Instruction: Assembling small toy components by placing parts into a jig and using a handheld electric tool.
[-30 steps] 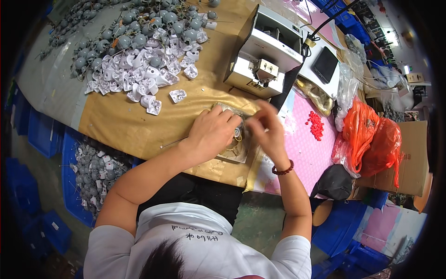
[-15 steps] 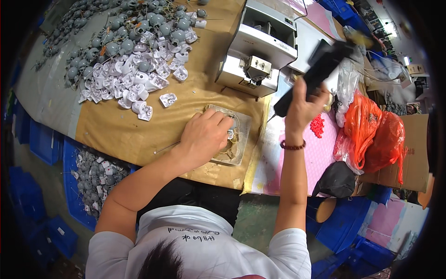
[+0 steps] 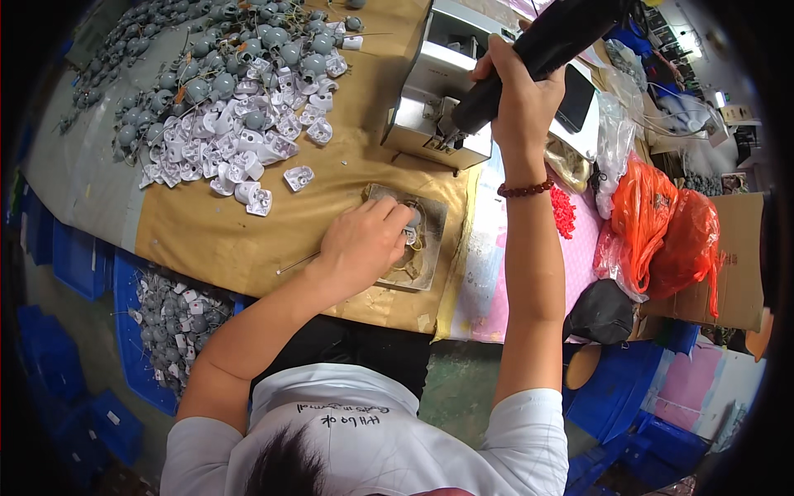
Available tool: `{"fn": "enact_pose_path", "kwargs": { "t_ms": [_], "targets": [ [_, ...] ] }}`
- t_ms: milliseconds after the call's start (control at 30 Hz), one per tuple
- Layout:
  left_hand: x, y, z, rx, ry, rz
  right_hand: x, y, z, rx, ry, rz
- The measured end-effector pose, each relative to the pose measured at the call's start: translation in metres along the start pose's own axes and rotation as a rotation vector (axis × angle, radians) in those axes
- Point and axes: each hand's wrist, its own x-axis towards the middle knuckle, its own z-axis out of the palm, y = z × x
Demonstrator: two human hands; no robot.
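My right hand is wrapped round a thick black electric screwdriver, slanted with its lower end at the front of a silver-grey screw feeder. The driver's tip is close to the feeder's small metal outlet; whether they touch I cannot tell. My left hand has its fingers closed on a small grey ball-shaped part with a white piece. That part sits on a flat square fixture block near the table's front edge. A thin wire sticks out to the left beneath my left wrist.
White plastic housings and grey ball parts with wires are heaped at the far left. A blue bin of parts stands below the table. At right are red caps, orange bags, a dark phone-like slab and a black pouch.
My right hand has carried the screwdriver up and left, from over the right side of the table to the screw feeder's front. My left hand has stayed at the fixture block.
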Motion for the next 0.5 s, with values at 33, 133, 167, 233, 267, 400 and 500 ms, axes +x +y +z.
{"fn": "enact_pose_path", "kwargs": {
  "t_ms": [33, 133, 167, 233, 267, 400, 500],
  "targets": [
    [-0.002, -0.002, 0.000, 0.000, 0.008, -0.005, -0.003, 0.000, 0.002, -0.028, -0.030, 0.035],
    [-0.002, -0.005, 0.001, -0.008, 0.011, -0.018, -0.029, -0.018, 0.004, -0.123, -0.100, 0.156],
    [-0.002, -0.004, -0.001, -0.013, -0.001, -0.028, -0.043, -0.024, 0.005, -0.078, -0.095, 0.172],
    [-0.004, -0.004, -0.001, -0.020, 0.002, -0.025, -0.067, -0.039, 0.008, -0.048, -0.099, 0.189],
    [-0.005, -0.006, 0.000, -0.017, 0.018, -0.011, -0.078, -0.041, 0.010, -0.026, -0.104, 0.186],
    [-0.002, -0.004, 0.000, -0.032, 0.007, -0.021, -0.109, -0.040, 0.005, -0.049, -0.144, 0.128],
    [-0.002, -0.004, 0.000, -0.032, 0.016, -0.022, -0.119, -0.034, 0.002, -0.059, -0.189, 0.064]
  ]
}}
